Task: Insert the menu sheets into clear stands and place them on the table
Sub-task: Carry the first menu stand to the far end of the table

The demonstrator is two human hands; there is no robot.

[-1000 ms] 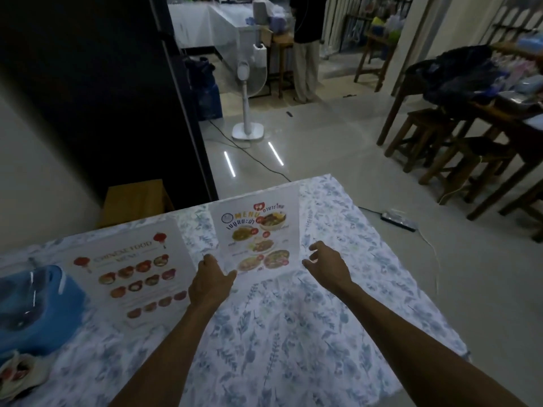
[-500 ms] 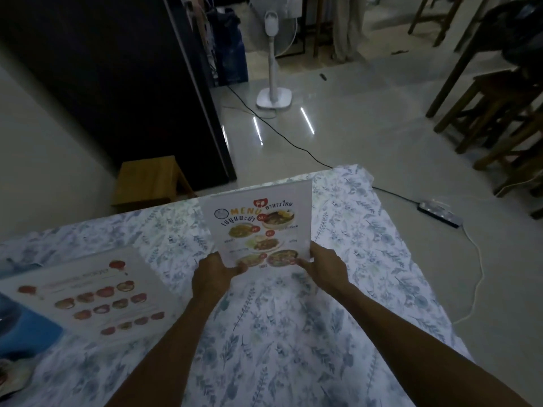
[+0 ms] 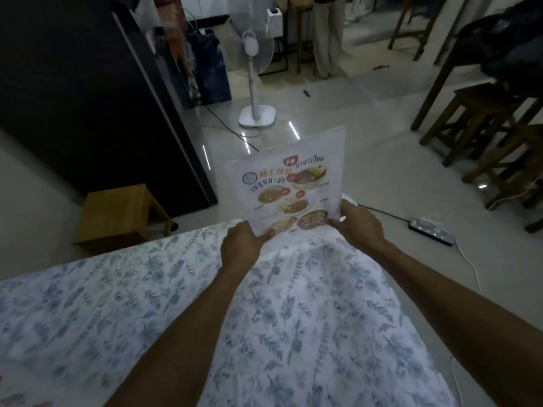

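A clear stand with a menu sheet point(image 3: 289, 183) in it, printed with food photos and the word MENU, stands tilted upright over the far edge of the table point(image 3: 176, 304), which wears a blue floral cloth. My left hand point(image 3: 241, 249) pinches its lower left corner. My right hand point(image 3: 360, 226) grips its lower right corner. Whether its base touches the cloth I cannot tell. A sliver of a second menu shows at the bottom left corner.
A wooden stool point(image 3: 117, 212) stands beyond the table at left, beside a dark wall panel. A white pedestal fan point(image 3: 255, 83) and its cord are on the floor ahead. A power strip point(image 3: 432, 232) lies at right. Wooden stools point(image 3: 482, 118) and a person's legs are farther back.
Both hands closed on the menu stand's lower corners and raised it from lying flat to tilted upright at the far table edge. The camera view moved forward; the other menu slid out of sight.
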